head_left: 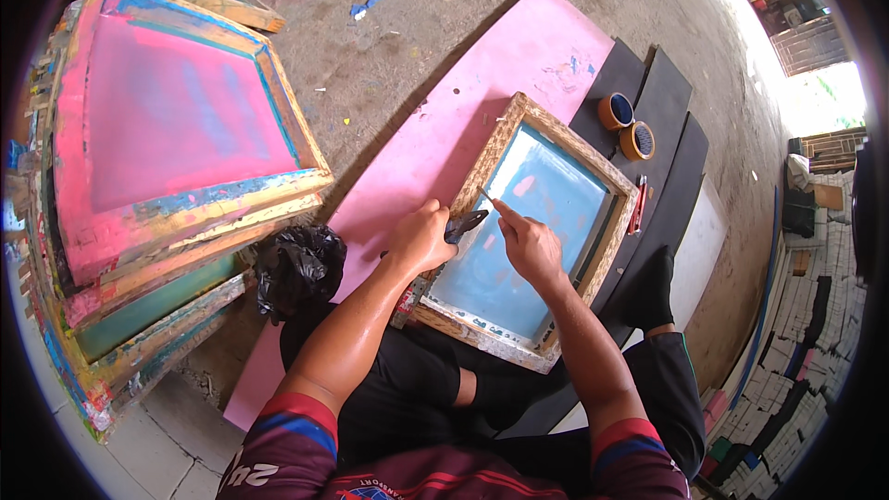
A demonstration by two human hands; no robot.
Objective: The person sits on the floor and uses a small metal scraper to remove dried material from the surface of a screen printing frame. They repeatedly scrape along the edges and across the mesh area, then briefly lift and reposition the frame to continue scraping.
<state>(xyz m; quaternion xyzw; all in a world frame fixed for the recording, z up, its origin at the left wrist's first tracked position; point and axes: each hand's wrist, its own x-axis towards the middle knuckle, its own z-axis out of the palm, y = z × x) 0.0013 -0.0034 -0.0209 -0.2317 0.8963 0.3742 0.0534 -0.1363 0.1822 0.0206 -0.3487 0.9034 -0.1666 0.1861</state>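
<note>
From the head, the wooden frame rests on boards, blue mesh spanning it — apparently partway worked, the remainder unclear. The left hand curls fingers round a dark tool; the right hand pinches a slim tool. Pink board, black boards, gritty floor — painted screens stacked left

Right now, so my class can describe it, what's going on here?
A person's left hand grips a dark tool at the left side of a wooden frame with a blue panel. The right hand holds a thin tool, its tip near that side. Two round containers sit on dark boards beside the frame.
</note>
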